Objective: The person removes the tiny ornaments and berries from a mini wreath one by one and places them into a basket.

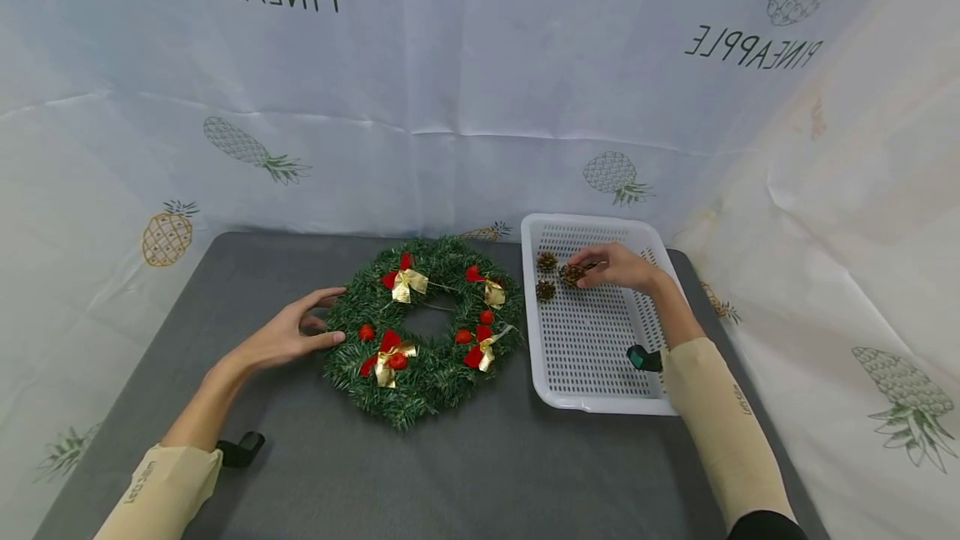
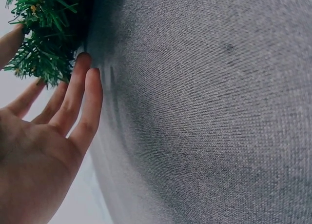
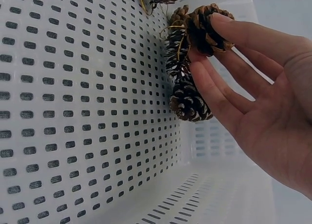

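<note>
A green wreath [image 1: 423, 390] with red-and-gold bows and red berries lies flat on the grey table. My left hand [image 1: 288, 335] rests at its left edge, thumb toward the top side and fingers loosely extended along the rim; the left wrist view shows the fingertips [image 2: 84, 58] right at the green needles. Over the white basket, my right hand [image 1: 621, 265] pinches a brown pine cone [image 3: 207, 31] between thumb and fingers. Just beyond that cone, more pine cones [image 3: 189, 103] with gold loops sit on the basket floor.
The white perforated basket [image 1: 592, 357] stands to the right of the wreath, with raised walls. Two loose pine cones, one farther back [image 1: 547, 261] and one nearer [image 1: 545, 291], lie by its left wall. A pineapple-print cloth [image 1: 487, 65] hangs behind the table.
</note>
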A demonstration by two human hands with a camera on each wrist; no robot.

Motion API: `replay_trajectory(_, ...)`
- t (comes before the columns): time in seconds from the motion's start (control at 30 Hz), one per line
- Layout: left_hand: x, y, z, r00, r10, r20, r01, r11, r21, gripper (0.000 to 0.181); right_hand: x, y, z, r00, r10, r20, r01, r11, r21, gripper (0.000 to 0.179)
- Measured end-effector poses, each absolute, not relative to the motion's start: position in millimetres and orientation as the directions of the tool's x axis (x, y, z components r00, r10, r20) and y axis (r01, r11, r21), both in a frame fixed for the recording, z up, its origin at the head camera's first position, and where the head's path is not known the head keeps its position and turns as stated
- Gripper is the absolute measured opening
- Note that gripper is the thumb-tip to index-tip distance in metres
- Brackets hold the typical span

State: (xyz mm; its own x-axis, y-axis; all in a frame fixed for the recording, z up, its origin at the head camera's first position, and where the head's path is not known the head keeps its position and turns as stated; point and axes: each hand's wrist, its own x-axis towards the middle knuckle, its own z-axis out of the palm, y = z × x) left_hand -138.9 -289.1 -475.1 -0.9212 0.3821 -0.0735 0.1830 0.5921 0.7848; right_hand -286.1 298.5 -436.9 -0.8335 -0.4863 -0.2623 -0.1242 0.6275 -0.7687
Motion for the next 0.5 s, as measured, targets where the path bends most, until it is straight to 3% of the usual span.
replay_trajectory(0.5, -138.6, -288.7, -475.1, -0.922, 0.381, -0.074, 0.181, 0.59, 0.787, 0.077, -285.8, 297.2, -436.2, -0.846, -0.457, -0.275, -0.097, 0.64, -0.762, 0.05)
